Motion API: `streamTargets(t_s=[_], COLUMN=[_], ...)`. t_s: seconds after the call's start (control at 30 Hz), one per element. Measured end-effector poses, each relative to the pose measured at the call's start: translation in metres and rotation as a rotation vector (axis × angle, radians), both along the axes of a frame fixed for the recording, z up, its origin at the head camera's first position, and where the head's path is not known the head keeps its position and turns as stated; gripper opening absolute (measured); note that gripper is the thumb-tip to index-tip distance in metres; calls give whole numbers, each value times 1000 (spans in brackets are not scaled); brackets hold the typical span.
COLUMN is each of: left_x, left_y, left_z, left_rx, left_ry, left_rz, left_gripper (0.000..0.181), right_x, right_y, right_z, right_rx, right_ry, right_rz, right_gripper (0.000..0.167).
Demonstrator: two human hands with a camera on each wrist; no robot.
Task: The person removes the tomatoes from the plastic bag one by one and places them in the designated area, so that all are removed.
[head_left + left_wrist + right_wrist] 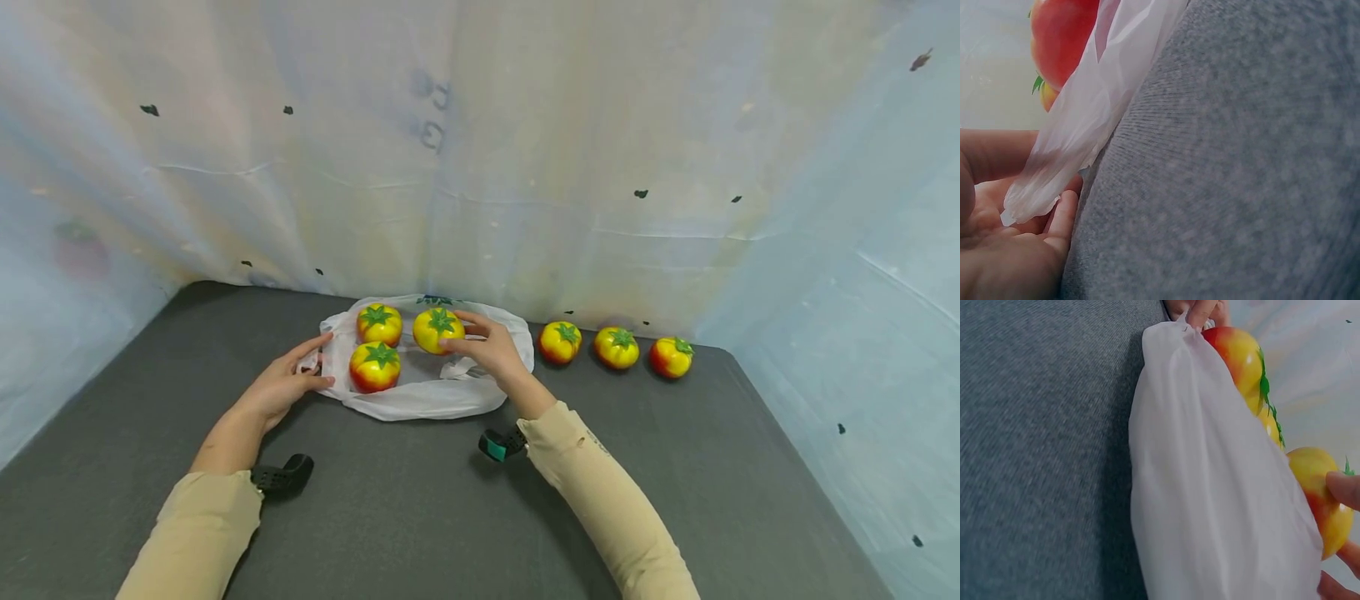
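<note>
A white plastic bag (431, 402) lies spread open on the dark table, with two red-and-yellow tomatoes (374, 367) inside its left part. My right hand (491, 348) grips a third tomato (435, 332) between thumb and fingers, over the bag's opening. In the right wrist view this tomato (1310, 469) shows beside the bag's raised wall (1197, 462). At the bag's left end my left hand (279, 385) holds its gathered edge. The left wrist view shows that plastic (1041, 181) between the thumb and the curled fingers.
Three more tomatoes (617, 347) stand in a row right of the bag, near the table's back edge. A pale plastic sheet (510, 167) hangs behind the grey table (405, 508). Black wrist devices (283, 475) sit below both hands.
</note>
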State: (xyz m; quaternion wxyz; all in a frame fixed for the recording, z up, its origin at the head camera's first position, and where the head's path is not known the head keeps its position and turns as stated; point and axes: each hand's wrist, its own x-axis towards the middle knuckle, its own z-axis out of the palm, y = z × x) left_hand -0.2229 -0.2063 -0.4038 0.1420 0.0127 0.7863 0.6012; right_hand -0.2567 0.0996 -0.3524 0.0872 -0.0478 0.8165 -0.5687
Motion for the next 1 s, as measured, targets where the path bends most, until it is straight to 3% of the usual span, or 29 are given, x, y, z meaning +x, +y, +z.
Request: streamTargets(t_s=[0.23,1.0], left_x=[0,1], left_y=[-1,-5], left_z=[0,1], left_rx=[9,4], left_ry=[2,-7], left_rz=[-3,-6], left_gripper=[83,83], right_x=[3,22], right_y=[8,57], right_z=[2,14], right_rx=[76,99], right_ry=[15,56], right_rz=[4,3], right_gripper=[57,58])
